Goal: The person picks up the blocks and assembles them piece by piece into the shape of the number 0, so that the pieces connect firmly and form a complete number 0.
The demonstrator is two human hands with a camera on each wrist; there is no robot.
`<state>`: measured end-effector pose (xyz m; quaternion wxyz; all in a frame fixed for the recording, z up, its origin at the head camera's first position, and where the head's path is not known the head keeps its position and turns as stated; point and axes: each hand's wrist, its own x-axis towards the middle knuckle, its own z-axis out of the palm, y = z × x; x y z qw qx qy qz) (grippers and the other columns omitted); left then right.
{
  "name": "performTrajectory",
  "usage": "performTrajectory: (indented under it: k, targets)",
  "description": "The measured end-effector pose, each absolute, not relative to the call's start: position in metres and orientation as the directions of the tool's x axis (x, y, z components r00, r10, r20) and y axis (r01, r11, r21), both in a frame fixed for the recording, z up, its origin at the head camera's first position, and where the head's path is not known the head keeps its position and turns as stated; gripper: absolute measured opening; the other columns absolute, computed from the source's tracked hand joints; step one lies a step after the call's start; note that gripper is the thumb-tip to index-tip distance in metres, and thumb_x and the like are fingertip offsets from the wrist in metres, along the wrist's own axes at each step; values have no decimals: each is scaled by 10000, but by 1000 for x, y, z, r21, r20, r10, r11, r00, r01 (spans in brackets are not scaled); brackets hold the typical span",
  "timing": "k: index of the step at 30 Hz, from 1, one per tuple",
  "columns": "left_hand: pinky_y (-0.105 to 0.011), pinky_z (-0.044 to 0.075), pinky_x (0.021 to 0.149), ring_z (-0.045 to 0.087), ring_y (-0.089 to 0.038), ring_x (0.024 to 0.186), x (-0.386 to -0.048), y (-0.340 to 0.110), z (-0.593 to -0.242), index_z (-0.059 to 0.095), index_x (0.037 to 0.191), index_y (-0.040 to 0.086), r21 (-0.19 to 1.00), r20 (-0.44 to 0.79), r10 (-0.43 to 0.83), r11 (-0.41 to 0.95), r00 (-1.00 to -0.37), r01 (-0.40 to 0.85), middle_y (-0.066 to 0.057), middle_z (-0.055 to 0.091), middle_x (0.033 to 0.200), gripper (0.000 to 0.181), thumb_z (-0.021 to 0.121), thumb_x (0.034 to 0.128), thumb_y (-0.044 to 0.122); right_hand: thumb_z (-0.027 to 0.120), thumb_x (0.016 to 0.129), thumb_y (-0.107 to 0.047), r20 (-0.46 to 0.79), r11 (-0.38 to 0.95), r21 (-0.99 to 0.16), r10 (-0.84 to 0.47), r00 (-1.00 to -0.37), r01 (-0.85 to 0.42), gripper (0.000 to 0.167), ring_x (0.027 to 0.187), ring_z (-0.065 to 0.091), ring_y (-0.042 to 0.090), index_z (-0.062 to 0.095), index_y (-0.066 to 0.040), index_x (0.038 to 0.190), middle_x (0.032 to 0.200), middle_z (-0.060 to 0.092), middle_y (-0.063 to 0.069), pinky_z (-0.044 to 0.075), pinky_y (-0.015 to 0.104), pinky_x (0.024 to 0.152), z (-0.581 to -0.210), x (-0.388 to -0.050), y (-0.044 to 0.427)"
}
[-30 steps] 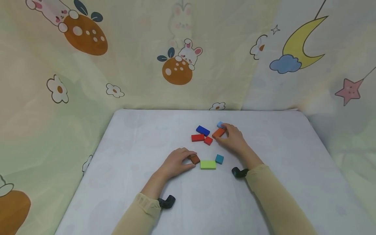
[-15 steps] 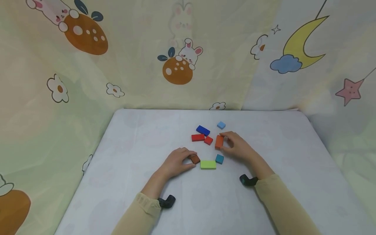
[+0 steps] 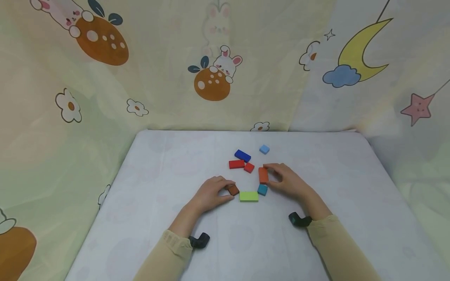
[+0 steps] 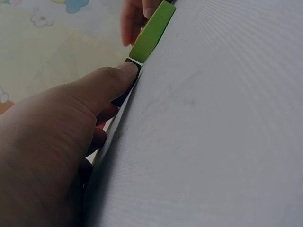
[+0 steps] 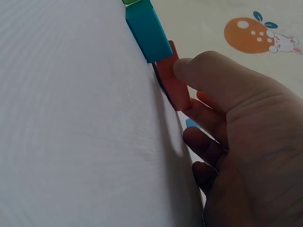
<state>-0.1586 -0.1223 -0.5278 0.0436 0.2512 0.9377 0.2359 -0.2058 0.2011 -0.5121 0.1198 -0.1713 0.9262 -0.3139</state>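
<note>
In the head view my left hand (image 3: pixel 210 194) pinches a small brown block (image 3: pixel 233 190) between thumb and fingers, at the left end of a lime-green block (image 3: pixel 249 196). My right hand (image 3: pixel 289 181) holds an orange-red oblong block (image 3: pixel 263 175) by its ends. That block's near end meets or nearly meets a teal block (image 3: pixel 262 189), which sits by the green one's right corner. The right wrist view shows the thumb on the orange-red block (image 5: pixel 174 80), close against the teal block (image 5: pixel 149 30). From the left wrist, the brown block is mostly hidden under the thumb.
Behind the hands lie a dark blue block (image 3: pixel 243 155), a long red block (image 3: pixel 236 164) and a small red block (image 3: pixel 249 168). Farther back is a light blue block (image 3: pixel 264 149). All rest on a white-covered table (image 3: pixel 158 164) before a printed cloth backdrop.
My right hand has brought the orange-red block nearer, from beside the light blue block to the teal one, turning it from slanted to nearly straight. The left hand has stayed put.
</note>
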Motion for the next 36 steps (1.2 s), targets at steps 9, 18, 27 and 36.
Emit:
performTrajectory:
  k: [9,18,27,36]
  targets:
    - [-355,485,985,561,-81,1053,-158,-122,-527,596,1337,322,473,31,491,760,-871,445,113,625,1117,472,694,897,461,740,875,-376,-102,735,-628,-403,-910,-255,621,1245,478,222,481,-342,1438,1395,524,-26,478,495,1031,-515,-204,201]
    - [-357,482,992,557,-84,1059,-158,-123,-525,590,1343,319,476,29,495,757,-868,448,109,624,1132,470,690,903,451,737,880,-351,-90,722,-641,-409,-908,-261,608,1258,467,213,488,-358,1435,1395,526,-45,491,496,1011,-517,-204,202]
    - [-359,481,993,555,-87,1065,-158,-122,-526,591,1338,329,483,20,492,758,-871,439,112,622,1126,467,687,901,465,730,888,-342,-94,721,-641,-412,-907,-261,593,1276,463,217,493,-367,1431,1409,527,-45,481,505,1024,-516,-204,202]
    - [-363,486,988,559,-86,1058,-159,-123,-528,593,1333,328,485,26,492,755,-870,441,115,620,1120,465,688,900,467,703,904,-325,-50,682,-692,-371,-927,-236,526,1357,420,270,529,-328,1400,1447,492,-7,410,582,1080,-517,-198,200]
